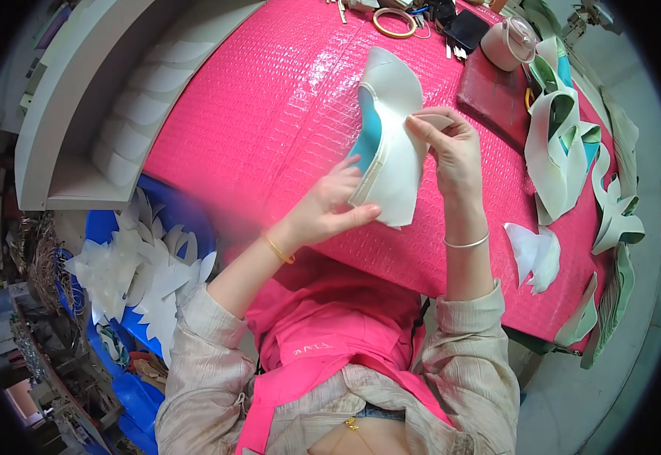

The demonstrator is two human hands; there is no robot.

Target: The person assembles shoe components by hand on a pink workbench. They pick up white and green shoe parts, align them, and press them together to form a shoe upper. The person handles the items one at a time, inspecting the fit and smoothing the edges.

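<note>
A white shoe upper (400,163) with turquoise lining and a stitched edge stands tilted over the pink tabletop, in front of me. My right hand (452,144) is closed on its right edge, pinching a flap between thumb and fingers. At the lower left corner of the upper is my left hand (330,203), its fingers spread apart. The left thumb reaches across the near edge, and the fingertips touch or overlap the turquoise side; whether they press on it I cannot tell.
At right lie more white-green uppers (554,155), white scraps (534,256) and a dark red block (492,102) beside a lidded white pot (508,44). A tape roll (394,23) sits at the back. To the left are a grey shelf (80,193) and a blue bin (203,220) of white cutouts.
</note>
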